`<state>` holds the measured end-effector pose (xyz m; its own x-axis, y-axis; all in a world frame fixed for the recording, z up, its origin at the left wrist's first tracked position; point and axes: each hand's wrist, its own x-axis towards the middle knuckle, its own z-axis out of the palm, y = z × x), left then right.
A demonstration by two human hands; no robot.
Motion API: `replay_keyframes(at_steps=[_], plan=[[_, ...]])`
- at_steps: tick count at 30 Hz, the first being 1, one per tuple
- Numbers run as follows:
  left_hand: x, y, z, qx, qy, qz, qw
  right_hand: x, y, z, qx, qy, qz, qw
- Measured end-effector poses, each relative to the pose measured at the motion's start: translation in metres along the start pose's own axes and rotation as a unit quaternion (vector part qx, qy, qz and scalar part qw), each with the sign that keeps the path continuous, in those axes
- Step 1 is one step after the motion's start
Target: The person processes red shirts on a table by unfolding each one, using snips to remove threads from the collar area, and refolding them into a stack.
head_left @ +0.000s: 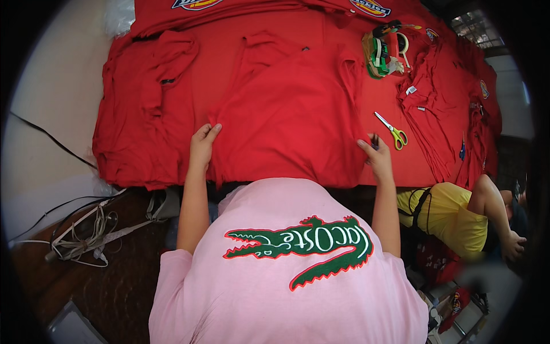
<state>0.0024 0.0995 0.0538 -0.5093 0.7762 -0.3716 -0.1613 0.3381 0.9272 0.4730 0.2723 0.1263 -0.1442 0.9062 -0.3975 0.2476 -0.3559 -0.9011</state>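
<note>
A red shirt (292,114) lies spread on the table in front of me, its near edge against my body. My left hand (203,143) is closed on the shirt's left edge, thumb on top. At the opposite edge is my right hand (378,157), curled around a small dark tool (374,141), whose kind I cannot make out. The right thumb reaches to the shirt's edge; whether it grips the cloth is unclear. Just beyond that hand, scissors (394,132) with yellow-green handles rest on the red surface.
More red shirts lie in a pile (143,114) at the left and another pile (438,109) at the right. A holder with tape rolls (387,51) stands at the back right. Tangled cables (86,232) are at lower left. A person in a yellow top (444,215) is at right.
</note>
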Motion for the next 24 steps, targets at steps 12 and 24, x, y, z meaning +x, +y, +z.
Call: replay_keyframes(at_steps=[12, 24], plan=[[-0.039, 0.176, -0.040, -0.311, -0.304, 0.265, 0.861, 0.012, -0.158, -0.116, 0.149, 0.001, -0.302, 0.942], [0.048, 0.077, 0.075, 0.296, 0.032, 0.311, 0.903, 0.122, -0.012, -0.058, -0.134, -0.096, -0.239, 0.957]])
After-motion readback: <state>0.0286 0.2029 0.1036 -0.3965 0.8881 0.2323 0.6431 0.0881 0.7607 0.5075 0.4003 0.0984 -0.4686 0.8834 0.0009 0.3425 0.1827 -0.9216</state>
